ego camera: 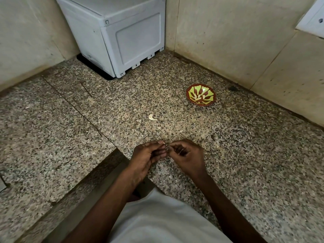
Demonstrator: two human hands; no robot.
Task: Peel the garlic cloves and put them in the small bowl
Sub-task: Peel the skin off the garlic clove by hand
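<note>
My left hand (147,156) and my right hand (186,156) meet fingertip to fingertip low over the speckled granite counter (236,155). Both pinch a small garlic clove (165,145) between them; most of it is hidden by the fingers. A second garlic clove (152,117), pale and curved, lies alone on the counter beyond my hands. The small bowl (201,95), red-brown with a green and cream pattern, stands further back to the right, well apart from both hands.
A grey-white appliance box (122,35) stands in the back corner against the beige walls. A white wall socket (313,20) sits at the upper right. The counter's front edge and a step run diagonally at the lower left.
</note>
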